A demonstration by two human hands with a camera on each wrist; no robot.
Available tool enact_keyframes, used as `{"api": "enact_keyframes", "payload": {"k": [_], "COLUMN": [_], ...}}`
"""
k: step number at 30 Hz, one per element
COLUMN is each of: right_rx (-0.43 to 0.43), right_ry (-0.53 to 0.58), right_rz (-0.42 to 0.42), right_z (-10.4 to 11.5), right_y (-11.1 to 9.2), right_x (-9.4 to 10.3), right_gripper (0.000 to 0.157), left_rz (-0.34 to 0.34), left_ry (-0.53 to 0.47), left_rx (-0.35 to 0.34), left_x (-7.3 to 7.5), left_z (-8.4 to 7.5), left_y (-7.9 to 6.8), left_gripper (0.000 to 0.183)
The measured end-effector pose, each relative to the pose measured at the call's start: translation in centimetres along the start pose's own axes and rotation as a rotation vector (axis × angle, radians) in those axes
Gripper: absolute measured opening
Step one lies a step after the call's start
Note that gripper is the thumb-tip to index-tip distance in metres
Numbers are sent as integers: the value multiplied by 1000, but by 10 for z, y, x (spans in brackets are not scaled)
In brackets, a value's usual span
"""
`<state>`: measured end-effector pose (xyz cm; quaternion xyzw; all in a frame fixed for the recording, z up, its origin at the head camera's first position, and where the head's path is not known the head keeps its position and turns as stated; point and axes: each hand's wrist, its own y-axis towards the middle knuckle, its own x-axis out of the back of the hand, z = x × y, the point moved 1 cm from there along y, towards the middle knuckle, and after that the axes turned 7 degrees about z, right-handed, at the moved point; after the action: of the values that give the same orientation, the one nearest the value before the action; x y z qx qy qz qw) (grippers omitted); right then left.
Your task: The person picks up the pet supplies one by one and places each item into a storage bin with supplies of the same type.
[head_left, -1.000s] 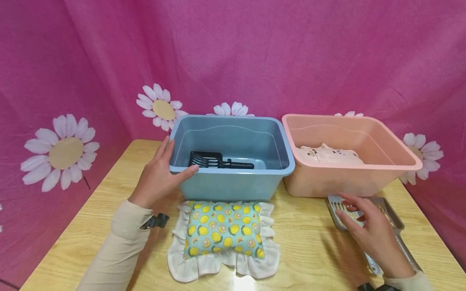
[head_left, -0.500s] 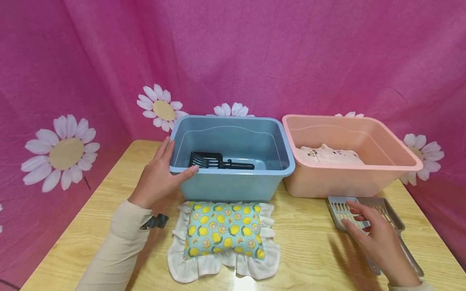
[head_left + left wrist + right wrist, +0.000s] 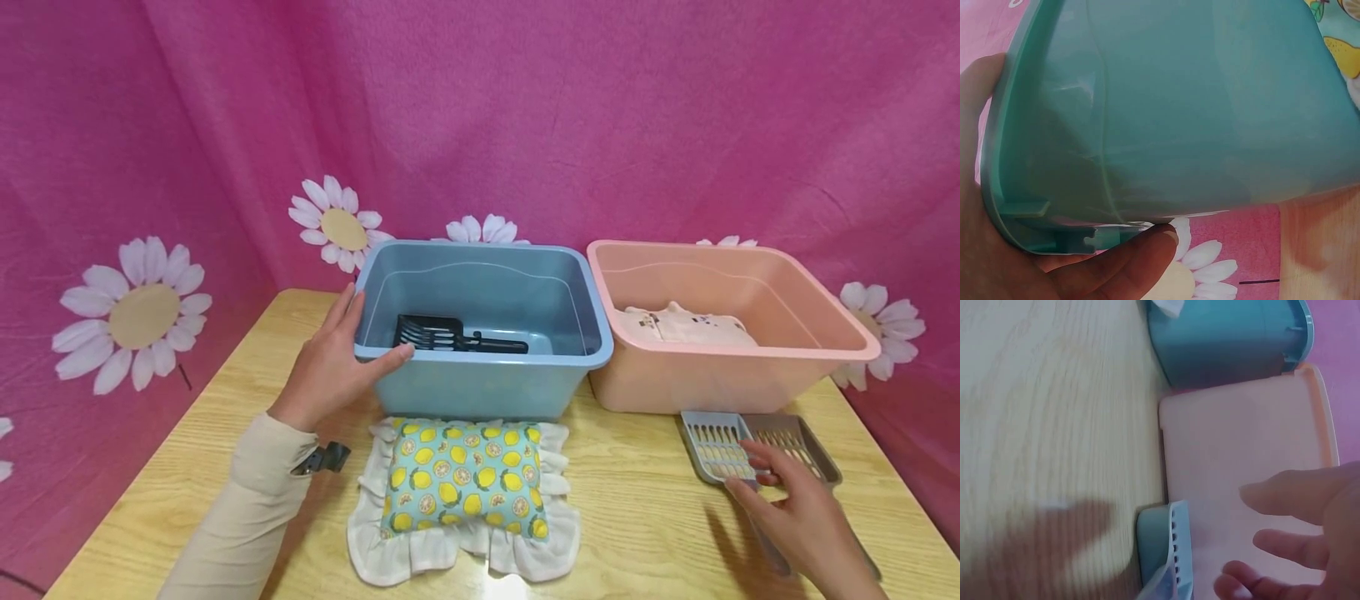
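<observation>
My left hand point(image 3: 327, 375) holds the front left corner of a blue plastic bin point(image 3: 480, 383), its thumb over the front rim and its fingers along the left side. In the left wrist view those fingers point(image 3: 1147, 256) bend beneath the rim. A black slotted litter scoop point(image 3: 495, 343) lies inside this bin. My right hand point(image 3: 806, 521) hovers over a blue-grey litter scoop point(image 3: 712, 442), fingers loosely bent and holding nothing. Beside that scoop lies a brown-grey one point(image 3: 817, 454). The hand covers part of both handles.
A pink bin point(image 3: 697, 383) stands against the blue one's right side, with a cream patterned cloth item point(image 3: 686, 325) in it. A lemon-print cushion point(image 3: 465, 479) with white ruffles lies before the blue bin on the wooden table point(image 3: 630, 500). A magenta curtain point(image 3: 525, 117) hangs behind.
My right hand has drawn back towards me and slightly right, uncovering more of the blue-grey scoop's slotted head. My left hand stays on the blue bin. The whole view has shifted slightly.
</observation>
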<state>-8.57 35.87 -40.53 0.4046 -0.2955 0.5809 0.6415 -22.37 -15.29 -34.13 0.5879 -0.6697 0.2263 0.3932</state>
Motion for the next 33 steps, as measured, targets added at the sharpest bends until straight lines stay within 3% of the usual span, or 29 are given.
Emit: {"api": "enact_keyframes", "payload": {"k": [13, 24, 29, 33], "right_rx": [-123, -103, -139, -138], "right_ry": [-26, -9, 9, 11], "right_rz": [207, 218, 266, 252], "right_z": [-6, -10, -10, -10], "right_y": [-5, -9, -11, -13], "right_x": [1, -5, -5, -5], "right_gripper": [64, 60, 61, 59], "left_rz": [-3, -4, -5, -5], "left_ry": [2, 16, 18, 22], "left_rx": [-5, 0, -2, -2], "left_x": [0, 0, 0, 0], "left_z": [0, 0, 1, 1], "left_y": [0, -1, 0, 0], "left_gripper": [105, 106, 107, 107]}}
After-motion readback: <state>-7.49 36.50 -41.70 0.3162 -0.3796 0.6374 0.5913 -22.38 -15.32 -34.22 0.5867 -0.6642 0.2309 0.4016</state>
